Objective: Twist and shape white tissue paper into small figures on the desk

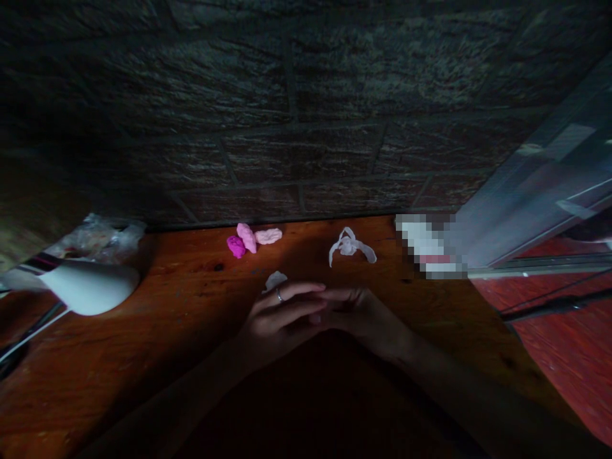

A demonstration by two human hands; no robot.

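My left hand (282,319), with a ring on one finger, meets my right hand (370,319) over the front of the wooden table. Their fingertips press together, and both hands are closed. Whatever may lie between the fingers is hidden in shadow. Just behind my left hand a white lump (276,278) shows in part. Farther back lies a white piece with thin curved strips (349,245), apart from both hands. To its left sit a magenta lump (236,246), a pink lump (246,236) and a pale pink lump (268,236), all resembling modelling clay.
A white lamp-like cone (90,285) with a cord stands at the left, with crumpled clear plastic (102,239) behind it. A blurred-out white object (428,245) lies at the right. The table (182,274) meets a dark brick wall (296,146); red floor (568,344) shows beyond its right edge.
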